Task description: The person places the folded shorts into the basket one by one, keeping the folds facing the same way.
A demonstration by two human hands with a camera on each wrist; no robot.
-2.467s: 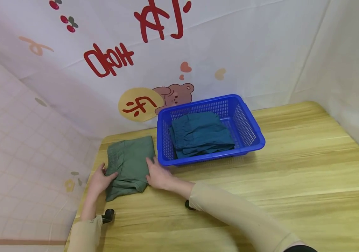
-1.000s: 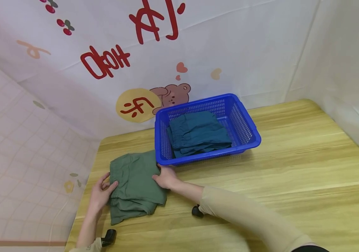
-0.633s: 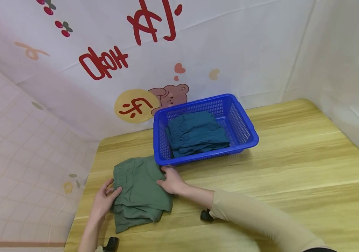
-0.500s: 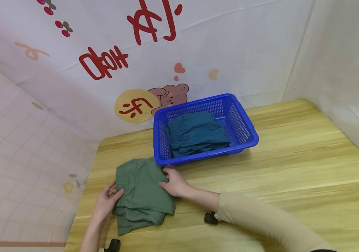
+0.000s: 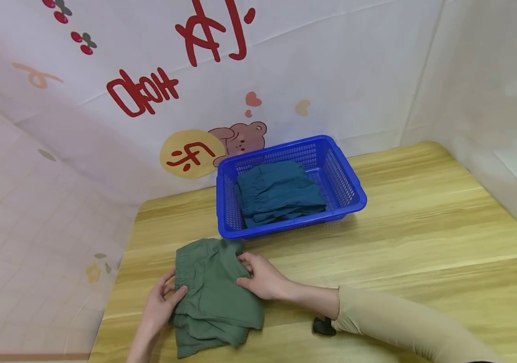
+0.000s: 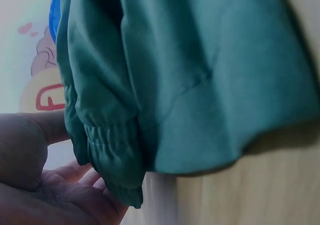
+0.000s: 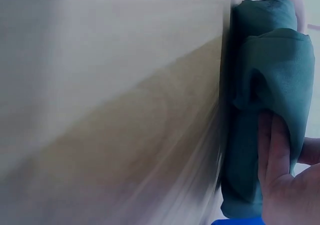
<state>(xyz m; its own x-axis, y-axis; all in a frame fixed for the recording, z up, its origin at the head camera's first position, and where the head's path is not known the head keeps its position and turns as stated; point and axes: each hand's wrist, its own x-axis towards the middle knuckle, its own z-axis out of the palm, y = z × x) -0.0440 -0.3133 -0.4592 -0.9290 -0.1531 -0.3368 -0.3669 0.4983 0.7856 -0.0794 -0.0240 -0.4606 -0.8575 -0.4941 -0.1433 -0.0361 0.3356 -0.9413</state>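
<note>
Folded green pants (image 5: 219,297) with an elastic waistband are held between both hands over the near left part of the table, in front of the basket. My left hand (image 5: 159,303) grips the waistband edge, thumb on top and fingers underneath. On the opposite edge, my right hand (image 5: 265,278) pinches the cloth. The right wrist view shows fingers tucked into a fold of the pants (image 7: 272,70), the thumb mostly behind the cloth. In the left wrist view the gathered waistband (image 6: 112,150) hangs between thumb and fingers; the fingertips are hidden.
A blue plastic basket (image 5: 292,222) stands at the back of the table (image 5: 422,227). Folded teal clothing (image 5: 281,189) with an elastic waistband lies in its left part. Behind rises a white printed cloth wall (image 5: 340,65); another wall flanks the left edge.
Both hands have brought the green pants from the back left of the table toward me and to the right. The basket and its teal clothing only shift slightly with the head camera.
</note>
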